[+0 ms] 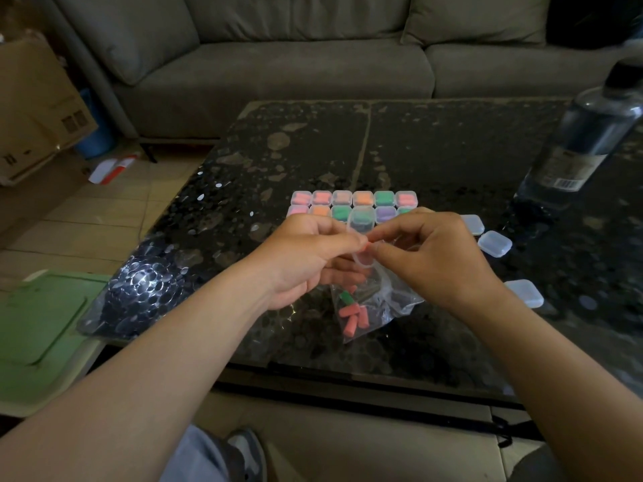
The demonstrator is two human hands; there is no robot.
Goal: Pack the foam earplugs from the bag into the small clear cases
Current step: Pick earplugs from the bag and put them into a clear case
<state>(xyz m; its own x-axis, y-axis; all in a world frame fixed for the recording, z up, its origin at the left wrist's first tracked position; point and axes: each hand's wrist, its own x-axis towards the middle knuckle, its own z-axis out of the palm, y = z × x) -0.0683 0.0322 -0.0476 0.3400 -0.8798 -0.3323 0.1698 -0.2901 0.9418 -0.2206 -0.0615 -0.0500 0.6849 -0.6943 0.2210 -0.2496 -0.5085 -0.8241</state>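
My left hand (306, 252) holds a small clear case (362, 257) with its lid up, above the table. My right hand (431, 252) pinches something small at the case's rim; what it pinches is hidden by the fingertips. Below the hands lies a clear plastic bag (379, 304) with several pink earplugs (351, 316) and a green one (345, 296). Beyond the hands, two rows of filled cases (353, 203) hold pink, orange, green and purple earplugs. Three empty closed cases lie at the right (494, 242), (472, 224), (524, 292).
A dark speckled glass table (435, 151) carries everything. A clear bottle (584, 140) with a black cap stands at the right. A grey sofa (295, 57) is behind. A cardboard box (34, 106) and a green lid (38, 325) are at the left on the floor.
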